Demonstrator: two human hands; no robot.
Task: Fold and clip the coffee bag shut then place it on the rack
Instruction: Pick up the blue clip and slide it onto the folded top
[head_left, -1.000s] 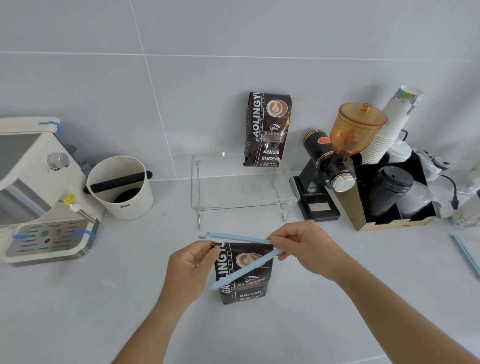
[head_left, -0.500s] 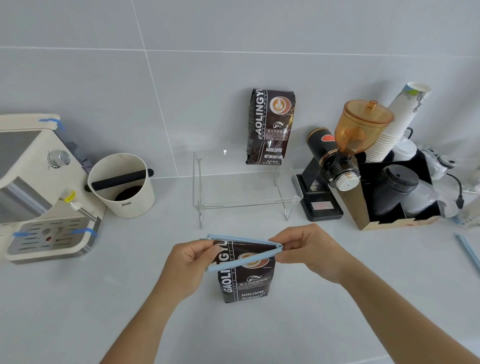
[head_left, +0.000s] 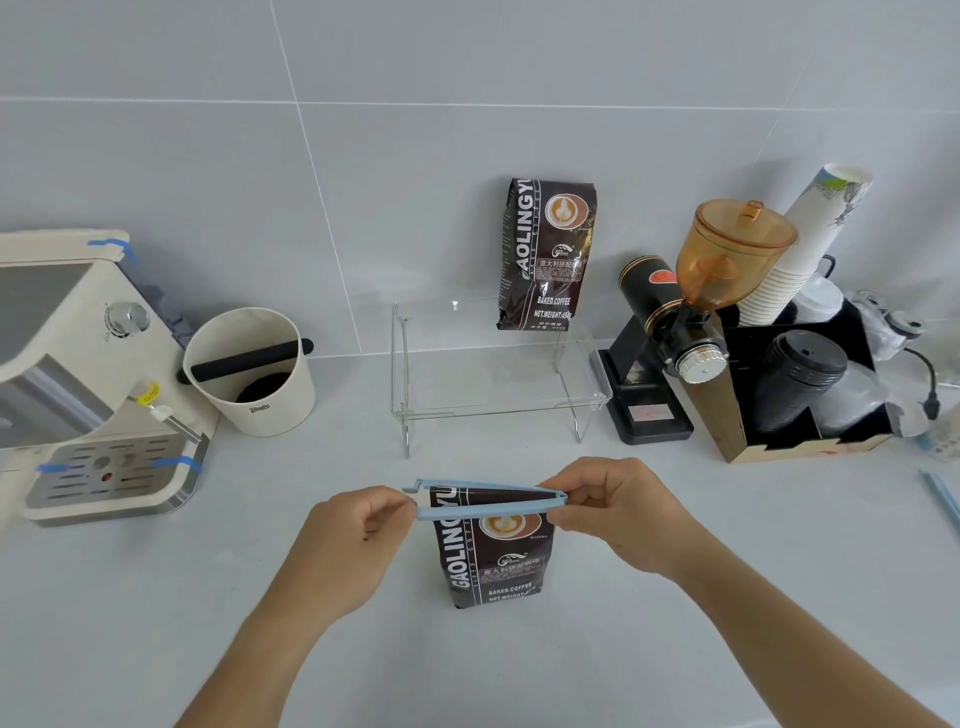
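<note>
- Pinching the open end of the blue sealing clip (head_left: 485, 500), the left hand's fingers (head_left: 400, 501) are together on its lower bar, while the right hand's fingers (head_left: 563, 506) clamp the hinged end where both bars meet.
- Risk, as I judge it: the bars are not yet snapped together at the left, so if the latch misses, the clip may spring open and the fold in the bag top may unroll.
- Another risk: squeezing unevenly could slide the clip off the fold, or tip the coffee bag (head_left: 496, 561), which stands upright on the counter (head_left: 156, 623) with only the two hands steadying it.
- Left hand (head_left: 358, 535) sits knuckles-up left of the bag, forearm running down and left out of view.
- Right hand (head_left: 618, 512) curls over the clip's right end, forearm running down and right.
- Clear acrylic rack (head_left: 498, 400) stands beyond the bag, well apart, with a second coffee bag (head_left: 545, 254) already on it against the wall.
</note>
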